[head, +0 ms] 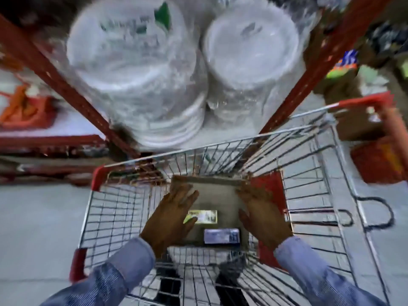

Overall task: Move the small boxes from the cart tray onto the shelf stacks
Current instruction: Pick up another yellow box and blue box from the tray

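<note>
A shallow brown cardboard tray [217, 196] lies in the bottom of a wire shopping cart [326, 184]. Inside it I see a small yellow-green box [204, 216] and a small dark blue box [221, 235]. My left hand [171, 217] reaches down over the tray's left side, fingers spread, with its fingertips near the far left corner. My right hand [261, 215] hovers at the tray's right side, fingers apart. Neither hand clearly grips anything. The picture is blurred by motion.
Ahead stands a red metal shelf frame [72, 93] holding two wrapped stacks of white disposable plates [136, 69]. The cart has red corner guards [98, 177]. Brown cartons [362, 122] and an orange item [375, 160] sit at the right. The floor is grey.
</note>
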